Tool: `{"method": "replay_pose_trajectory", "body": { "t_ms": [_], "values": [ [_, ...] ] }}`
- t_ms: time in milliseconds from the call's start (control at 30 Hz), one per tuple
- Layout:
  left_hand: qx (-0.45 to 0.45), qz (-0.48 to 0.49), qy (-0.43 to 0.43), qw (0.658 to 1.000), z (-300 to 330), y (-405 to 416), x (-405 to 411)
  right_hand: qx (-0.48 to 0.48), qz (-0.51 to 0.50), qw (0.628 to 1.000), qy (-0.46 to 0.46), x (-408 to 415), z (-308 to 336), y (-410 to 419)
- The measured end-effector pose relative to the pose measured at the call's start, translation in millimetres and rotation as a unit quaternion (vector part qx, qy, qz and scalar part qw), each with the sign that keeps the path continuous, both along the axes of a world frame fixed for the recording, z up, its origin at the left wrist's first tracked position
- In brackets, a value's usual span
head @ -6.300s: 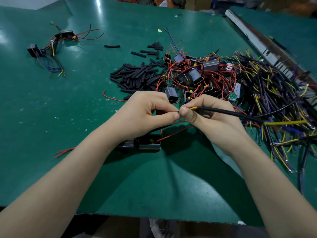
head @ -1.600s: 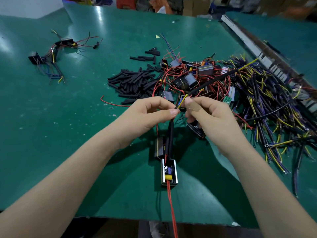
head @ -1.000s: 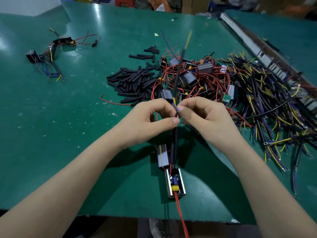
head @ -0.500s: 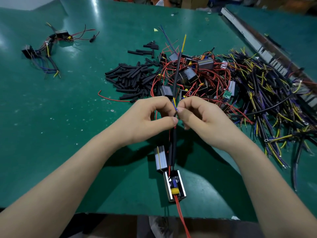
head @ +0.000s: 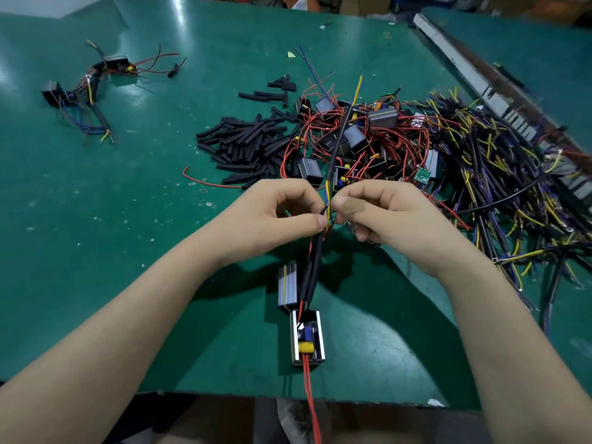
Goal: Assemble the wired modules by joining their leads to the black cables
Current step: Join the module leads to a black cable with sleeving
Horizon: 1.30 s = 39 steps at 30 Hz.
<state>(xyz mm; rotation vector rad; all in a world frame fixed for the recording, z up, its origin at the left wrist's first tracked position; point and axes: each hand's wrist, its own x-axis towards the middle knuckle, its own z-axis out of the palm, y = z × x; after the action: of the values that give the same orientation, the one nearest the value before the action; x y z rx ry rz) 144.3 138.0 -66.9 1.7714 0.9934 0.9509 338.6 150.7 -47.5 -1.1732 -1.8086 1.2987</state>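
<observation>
My left hand (head: 275, 216) and my right hand (head: 381, 216) meet thumb to thumb over the green table (head: 96, 219). Between the fingertips both pinch the joint of thin yellow, blue and red leads. A black cable (head: 339, 139) rises from that joint away from me, ending in yellow and blue tips. Below the hands two black sleeved leads (head: 312, 270) run down to an open module (head: 307, 338) with a yellow part inside; red wires trail from it over the front edge. A second grey module (head: 286, 285) lies beside it.
A heap of modules with red leads (head: 358, 139) lies behind the hands, with black sleeve pieces (head: 246, 142) to its left and a tangle of black cables (head: 499, 174) to its right. Finished assemblies (head: 89, 88) sit far left. A metal rail (head: 474, 75) runs along the right.
Six seconds ago the black cable lay out to the right; it has swung upright and now points away from me. The module hangs straight below. Over the last second both hands stayed pinched together.
</observation>
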Motion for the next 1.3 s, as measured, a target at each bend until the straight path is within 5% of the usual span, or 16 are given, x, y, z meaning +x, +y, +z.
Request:
{"method": "replay_pose_trajectory", "body": {
  "t_ms": [267,633,1033,1300],
  "values": [
    [-0.011,-0.006,-0.023,1.000,1,-2,-3,0.044,0.020,0.999,-0.017,-4,0,-5],
    [-0.042,-0.030,-0.032,0.998,1,-2,-4,-0.033,0.044,0.998,-0.025,-6,1,-9],
    [-0.023,0.003,-0.039,0.999,2,1,-4,0.017,-0.035,0.999,0.035,-13,-8,-6],
    [0.000,0.022,-0.027,0.999,1,3,-3,-0.069,-0.076,0.980,0.171,-18,-7,-6]
  ]
}}
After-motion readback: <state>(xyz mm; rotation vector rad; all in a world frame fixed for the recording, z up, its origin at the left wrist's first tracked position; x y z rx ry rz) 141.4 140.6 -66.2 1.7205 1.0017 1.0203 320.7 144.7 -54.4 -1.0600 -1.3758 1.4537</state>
